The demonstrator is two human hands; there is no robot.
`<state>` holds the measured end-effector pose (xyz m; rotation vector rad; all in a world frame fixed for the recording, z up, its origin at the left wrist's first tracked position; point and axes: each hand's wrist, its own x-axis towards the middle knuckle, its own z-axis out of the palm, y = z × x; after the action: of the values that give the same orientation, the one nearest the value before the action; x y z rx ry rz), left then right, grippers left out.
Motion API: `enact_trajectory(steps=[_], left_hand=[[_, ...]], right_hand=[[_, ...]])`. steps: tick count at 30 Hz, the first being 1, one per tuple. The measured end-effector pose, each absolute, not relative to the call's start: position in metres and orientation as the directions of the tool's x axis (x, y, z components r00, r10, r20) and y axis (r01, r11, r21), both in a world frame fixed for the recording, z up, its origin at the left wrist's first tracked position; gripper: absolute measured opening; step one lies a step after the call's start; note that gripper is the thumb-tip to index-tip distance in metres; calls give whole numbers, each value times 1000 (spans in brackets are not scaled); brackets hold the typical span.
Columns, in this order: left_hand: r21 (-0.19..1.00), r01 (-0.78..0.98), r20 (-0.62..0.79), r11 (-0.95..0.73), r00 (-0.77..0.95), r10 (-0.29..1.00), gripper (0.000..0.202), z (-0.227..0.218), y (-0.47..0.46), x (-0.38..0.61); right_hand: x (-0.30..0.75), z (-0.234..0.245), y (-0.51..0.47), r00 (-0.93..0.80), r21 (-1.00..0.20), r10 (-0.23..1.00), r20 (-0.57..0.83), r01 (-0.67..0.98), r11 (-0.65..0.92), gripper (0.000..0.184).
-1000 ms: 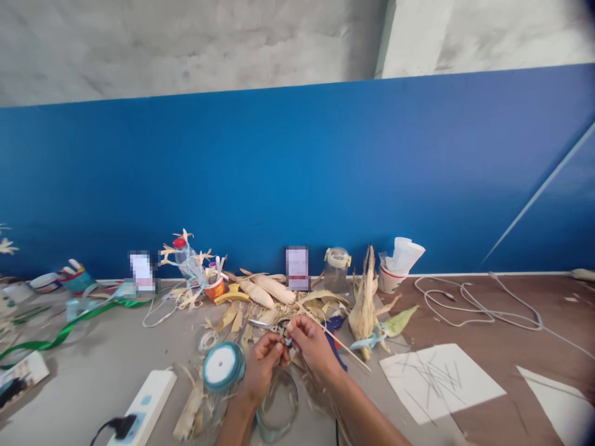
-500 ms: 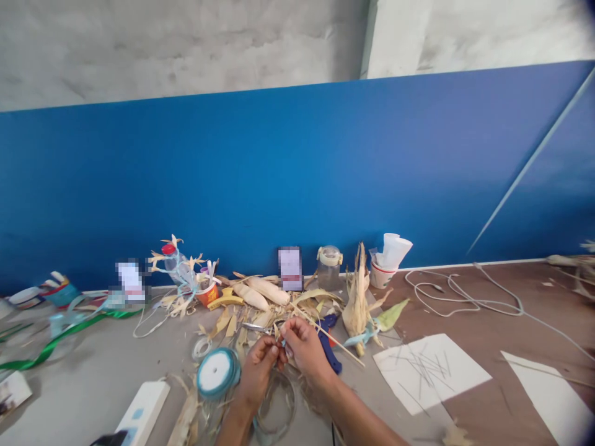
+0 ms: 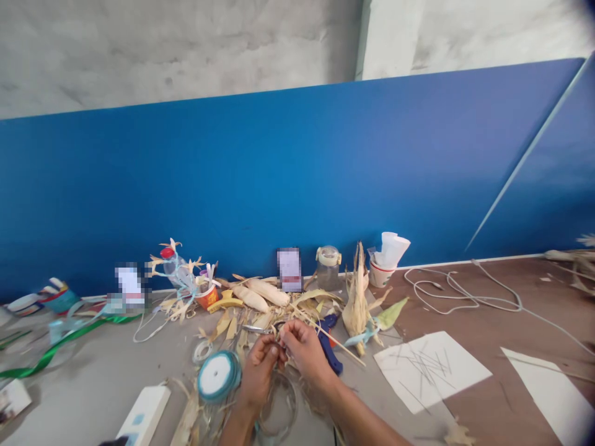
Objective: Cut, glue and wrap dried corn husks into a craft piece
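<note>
My left hand (image 3: 261, 365) and my right hand (image 3: 302, 350) meet at the middle of the desk, fingertips pinched close together. Whatever lies between the fingers is too small and too covered to name. Just left of my left hand is a spool of blue ribbon (image 3: 216, 375). Below the hands lies a coil of thin wire (image 3: 279, 409). Scissors (image 3: 255, 329) rest just beyond my left fingers, partly covered. A dark blue tool with a red part (image 3: 331, 353) lies right behind my right hand, and a thin straw-coloured stalk (image 3: 341, 347) crosses it.
Corn husks (image 3: 356, 303), several pale cobs (image 3: 267, 290), a phone (image 3: 290, 269), a jar (image 3: 328, 266) and a paper cup (image 3: 382, 274) line the back. Paper with thin sticks (image 3: 432, 371) lies right, near a white cable (image 3: 465, 303). A power strip (image 3: 145, 412) sits front left.
My hands stay together at nearly the same spot, with only slight finger movement. A small light-blue bit seen between the fingertips earlier is now hidden. The camera view has shifted slightly.
</note>
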<state>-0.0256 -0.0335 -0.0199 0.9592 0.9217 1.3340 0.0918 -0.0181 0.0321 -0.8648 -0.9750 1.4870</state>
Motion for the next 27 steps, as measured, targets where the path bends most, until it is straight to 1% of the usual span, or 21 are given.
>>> enact_trajectory(steps=[3,10,14,19,27], left_hand=[[932,-362,-7,21,42,999,31,-19,-33,-25],[915,-400,-30,49,53,998,34,-7,-35,-21],[900,-426,-42,89,119,992,32,-4,-37,-21],[880,-460,-33,116,185,982,31,-8,-39,-23],[865,-481,-51,142,198,979,27,-5,-39,-23]], right_hand=[[91,29,-16,-141,-911,990,-11,-407,-68,22],[93,20,-12,-210,-904,977,-37,-410,-122,27],[97,24,-13,-185,-908,980,-75,-393,-144,23],[101,32,-14,-216,-894,965,-145,-389,-221,17],[102,35,-17,-247,-878,954,-169,-403,-259,18]])
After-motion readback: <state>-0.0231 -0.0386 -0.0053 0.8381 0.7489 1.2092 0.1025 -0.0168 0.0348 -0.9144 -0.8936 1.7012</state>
